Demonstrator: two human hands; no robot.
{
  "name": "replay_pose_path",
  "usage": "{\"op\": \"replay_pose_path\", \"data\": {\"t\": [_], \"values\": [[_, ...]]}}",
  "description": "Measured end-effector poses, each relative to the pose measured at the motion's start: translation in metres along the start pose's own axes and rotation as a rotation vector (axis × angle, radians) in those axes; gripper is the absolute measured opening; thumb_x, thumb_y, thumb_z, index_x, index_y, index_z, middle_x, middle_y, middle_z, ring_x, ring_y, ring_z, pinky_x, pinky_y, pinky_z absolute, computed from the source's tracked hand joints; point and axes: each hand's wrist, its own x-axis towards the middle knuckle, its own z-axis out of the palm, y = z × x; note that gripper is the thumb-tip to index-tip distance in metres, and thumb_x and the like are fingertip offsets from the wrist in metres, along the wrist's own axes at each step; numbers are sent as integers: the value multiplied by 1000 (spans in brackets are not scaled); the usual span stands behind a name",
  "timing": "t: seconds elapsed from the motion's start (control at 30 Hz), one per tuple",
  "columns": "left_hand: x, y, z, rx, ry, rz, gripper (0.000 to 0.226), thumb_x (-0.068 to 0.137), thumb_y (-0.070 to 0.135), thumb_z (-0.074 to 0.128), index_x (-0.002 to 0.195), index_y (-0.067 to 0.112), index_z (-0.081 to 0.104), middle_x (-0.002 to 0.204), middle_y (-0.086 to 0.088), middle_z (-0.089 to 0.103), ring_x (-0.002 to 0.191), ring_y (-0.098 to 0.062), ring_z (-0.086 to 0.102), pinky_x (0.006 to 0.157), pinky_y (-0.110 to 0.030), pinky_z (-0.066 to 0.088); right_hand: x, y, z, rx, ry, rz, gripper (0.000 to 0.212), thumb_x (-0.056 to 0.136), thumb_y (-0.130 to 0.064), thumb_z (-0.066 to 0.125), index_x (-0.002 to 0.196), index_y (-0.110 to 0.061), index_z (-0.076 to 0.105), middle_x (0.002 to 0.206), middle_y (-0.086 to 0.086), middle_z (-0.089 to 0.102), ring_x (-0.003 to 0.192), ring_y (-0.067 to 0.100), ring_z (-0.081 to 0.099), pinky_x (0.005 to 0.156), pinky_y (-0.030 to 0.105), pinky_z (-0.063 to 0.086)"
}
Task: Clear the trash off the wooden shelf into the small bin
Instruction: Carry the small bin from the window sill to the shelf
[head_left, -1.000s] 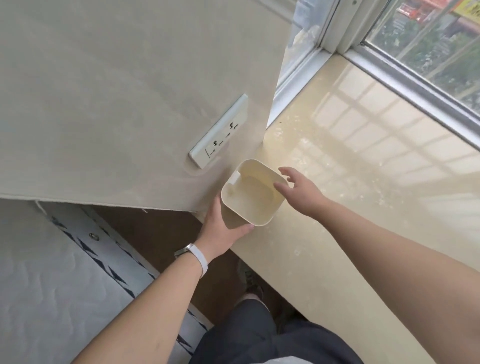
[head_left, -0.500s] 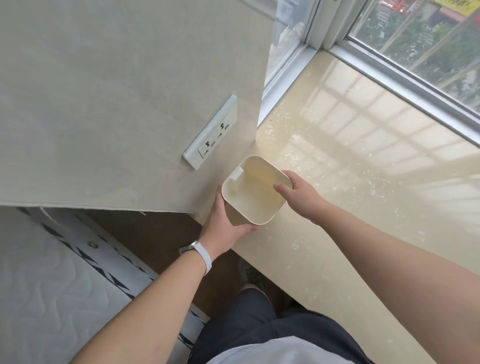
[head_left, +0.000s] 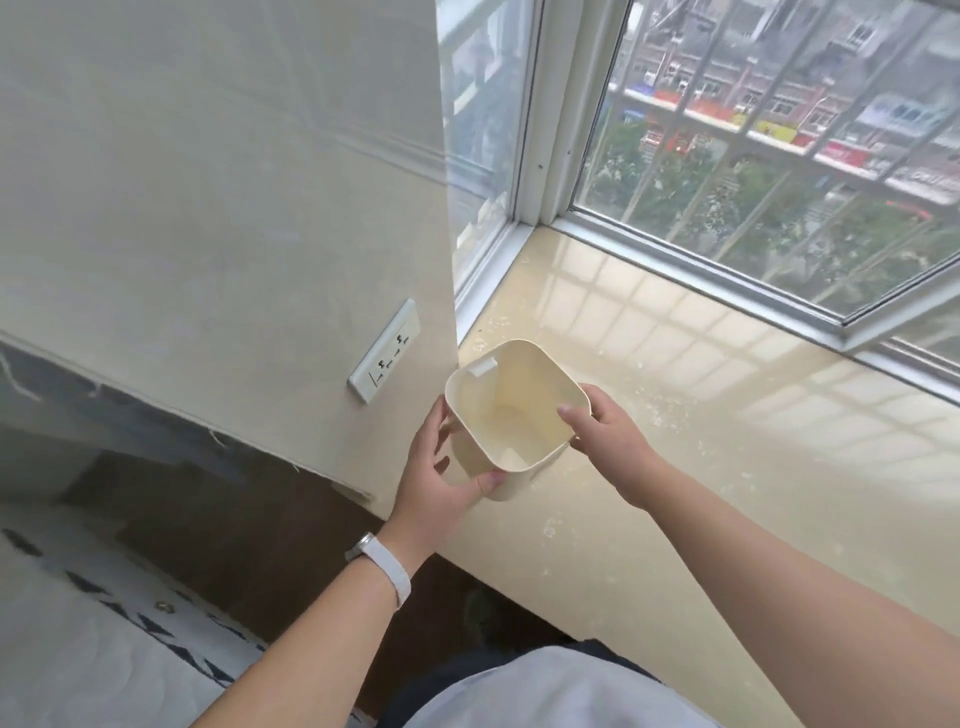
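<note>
A small cream plastic bin (head_left: 511, 410), square with rounded corners and empty inside, is held just above the left end of a glossy beige window sill (head_left: 701, 415). My left hand (head_left: 436, 483) wraps its near left side, thumb on the front corner. My right hand (head_left: 608, 447) grips the right rim, thumb inside. No wooden shelf or trash is in view.
A beige wall with a white socket plate (head_left: 384, 351) stands directly left of the bin. Window frames (head_left: 540, 156) and glass rise behind the sill. Below left are a dark wooden floor (head_left: 234, 519) and a white quilted mattress (head_left: 78, 649).
My right hand has closed onto the bin's right rim, where a second ago its fingers were spread. The camera has tilted up, so more of the window shows.
</note>
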Motion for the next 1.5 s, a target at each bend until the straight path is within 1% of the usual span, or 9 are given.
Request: {"op": "replay_pose_path", "data": {"t": [0.17,0.3,0.43,0.57,0.77,0.97,1.13,1.3,1.5], "values": [[-14,29,16,-142,-35,80,91,74,30,87,147,47,35,146,19,44,137,-3,38,109,-47,38,-37,-9,-18,117,68,-40,31,76,-50,56,106,-48,63,109,-4,70,95,13,64,91,38,52],[-19,46,26,-219,-83,118,85,74,34,84,147,42,39,146,9,46,137,-8,41,109,-50,38,-61,-11,-25,195,141,-74,27,80,-44,55,105,-50,63,105,-15,71,97,5,67,87,33,51],[-22,60,38,-242,-105,132,80,76,33,80,146,39,41,147,6,46,135,-8,44,110,-50,39,-82,-6,-32,244,203,-86,29,79,-42,56,107,-43,63,107,-12,71,94,3,67,87,33,51],[-35,70,53,-214,-112,147,81,76,39,81,146,39,41,146,7,47,135,-8,44,109,-48,42,-100,-3,-44,267,221,-91,30,80,-39,56,108,-37,64,111,-4,70,91,3,68,83,31,52],[-58,90,82,-187,-166,181,77,77,31,79,145,38,42,142,16,49,133,-2,44,107,-48,44,-134,7,-75,299,241,-116,36,78,-40,56,114,-36,62,114,-4,67,90,0,67,78,26,50],[-88,113,138,-144,-261,227,83,74,40,83,144,45,39,140,27,49,134,0,42,106,-47,45,-184,28,-128,307,289,-139,24,77,-41,56,98,-46,65,111,-5,68,93,8,68,81,32,53],[-114,132,199,-120,-351,268,81,75,37,83,142,48,39,139,30,48,136,0,39,98,-23,49,-233,55,-180,356,382,-146,35,73,-45,57,106,-38,63,111,-1,67,95,16,68,93,44,53],[-143,145,264,-77,-469,298,84,71,36,84,141,47,39,141,29,47,138,-2,37,97,-37,49,-290,94,-230,423,485,-174,40,69,-50,58,106,-38,64,107,-7,68,91,8,69,92,42,54],[-184,156,346,-23,-604,329,85,70,40,84,141,49,38,142,30,45,138,0,37,92,-29,53,-356,149,-282,484,600,-193,47,71,-50,57,115,-33,61,113,-1,66,92,11,69,92,42,55]]}}
